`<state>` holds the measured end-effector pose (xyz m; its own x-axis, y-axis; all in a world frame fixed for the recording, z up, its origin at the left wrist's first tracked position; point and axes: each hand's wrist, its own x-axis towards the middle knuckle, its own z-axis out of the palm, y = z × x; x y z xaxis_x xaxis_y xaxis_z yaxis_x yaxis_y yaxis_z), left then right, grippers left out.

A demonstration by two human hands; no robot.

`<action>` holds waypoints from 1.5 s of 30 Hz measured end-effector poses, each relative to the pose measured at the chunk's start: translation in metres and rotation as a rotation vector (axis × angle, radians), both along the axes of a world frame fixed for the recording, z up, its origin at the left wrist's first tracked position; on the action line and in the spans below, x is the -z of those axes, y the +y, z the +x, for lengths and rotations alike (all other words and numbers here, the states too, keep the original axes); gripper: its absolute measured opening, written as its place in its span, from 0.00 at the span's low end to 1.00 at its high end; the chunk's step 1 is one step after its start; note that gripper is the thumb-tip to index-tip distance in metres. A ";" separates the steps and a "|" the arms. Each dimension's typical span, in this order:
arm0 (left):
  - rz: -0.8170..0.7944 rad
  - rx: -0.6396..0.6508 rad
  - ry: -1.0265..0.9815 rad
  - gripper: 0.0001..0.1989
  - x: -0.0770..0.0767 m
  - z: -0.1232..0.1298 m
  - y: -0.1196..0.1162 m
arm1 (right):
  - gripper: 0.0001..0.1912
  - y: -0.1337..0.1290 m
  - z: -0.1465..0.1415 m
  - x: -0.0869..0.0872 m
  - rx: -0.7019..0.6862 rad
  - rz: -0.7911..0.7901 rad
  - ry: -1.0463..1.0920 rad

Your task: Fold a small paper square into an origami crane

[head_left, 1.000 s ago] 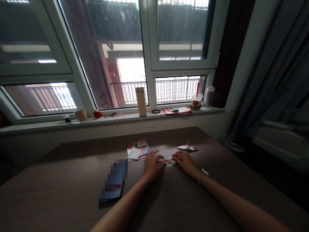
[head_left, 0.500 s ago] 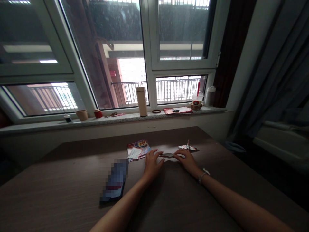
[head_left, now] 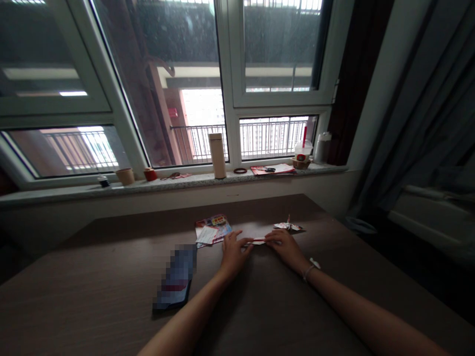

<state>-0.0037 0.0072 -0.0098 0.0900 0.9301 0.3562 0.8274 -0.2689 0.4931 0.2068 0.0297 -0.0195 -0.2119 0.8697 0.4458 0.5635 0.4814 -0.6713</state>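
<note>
Between my two hands is a small folded paper [head_left: 259, 241], white with a red edge, held just above or on the brown table [head_left: 122, 267]. My left hand [head_left: 234, 251] pinches its left end between thumb and fingers. The right end is gripped by the fingertips of my right hand [head_left: 285, 246]. Just behind my right hand sits a folded paper crane [head_left: 288, 225]. Left of my left hand lie a colourful printed sheet [head_left: 222, 226] and a white slip [head_left: 207, 235] on top of it.
A dark phone [head_left: 176, 279], partly pixelated, lies left of my left forearm. On the windowsill [head_left: 189, 182] stand a beige bottle [head_left: 217, 156], a paper cup [head_left: 125, 176], a drink cup with a red straw [head_left: 302, 152], and papers with scissors [head_left: 272, 169].
The paper between my hands has turned from a greyish face to a narrow white strip with a red edge. My right fingers have shifted slightly left, closer to my left hand.
</note>
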 end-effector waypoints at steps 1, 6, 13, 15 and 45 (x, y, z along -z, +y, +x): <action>-0.011 -0.004 0.006 0.11 0.000 0.000 0.000 | 0.08 0.001 0.000 0.001 0.000 -0.005 -0.006; -0.068 -0.015 0.040 0.10 -0.002 0.001 -0.001 | 0.10 0.000 0.000 0.000 0.013 -0.049 -0.071; -0.057 0.004 0.170 0.09 -0.008 0.005 -0.007 | 0.10 -0.008 -0.001 -0.009 0.023 -0.041 -0.158; -0.051 0.006 0.189 0.09 -0.009 0.006 -0.008 | 0.10 -0.009 -0.001 -0.010 0.031 -0.029 -0.186; -0.132 0.050 0.105 0.09 -0.005 0.000 0.002 | 0.05 -0.015 -0.006 -0.005 -0.043 0.140 -0.311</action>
